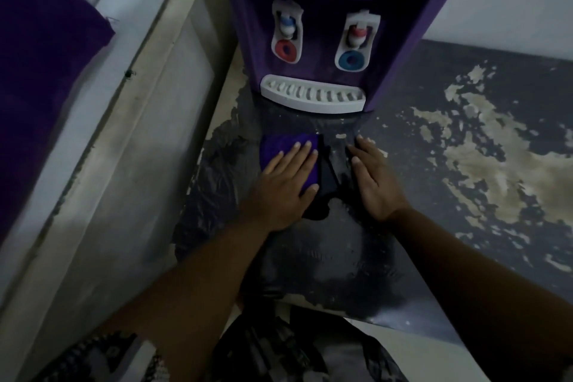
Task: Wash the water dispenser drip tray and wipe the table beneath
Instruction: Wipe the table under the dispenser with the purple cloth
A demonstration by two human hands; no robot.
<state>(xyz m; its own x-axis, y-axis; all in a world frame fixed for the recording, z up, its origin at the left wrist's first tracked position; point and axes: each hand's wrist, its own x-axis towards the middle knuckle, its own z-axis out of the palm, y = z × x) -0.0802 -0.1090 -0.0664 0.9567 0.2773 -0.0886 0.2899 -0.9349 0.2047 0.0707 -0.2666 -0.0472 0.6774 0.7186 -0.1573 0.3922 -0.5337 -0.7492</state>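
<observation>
A purple water dispenser (335,9) stands at the back of a dark table (434,133) whose coating is peeling. Its white slotted drip tray (313,98) sits in place at the dispenser's foot. In front of the tray lies a purple cloth (279,146). My left hand (286,180) presses flat on that cloth with straight fingers. My right hand (373,177) rests flat on the bare tabletop just right of the cloth, fingers straight. A dark fold of the cloth shows between the two hands.
A pale wall or cabinet side (124,149) runs along the table's left edge. A purple fabric (40,71) hangs at the far left. Large peeled patches (496,149) mark the table on the right. The table's near edge is just below my forearms.
</observation>
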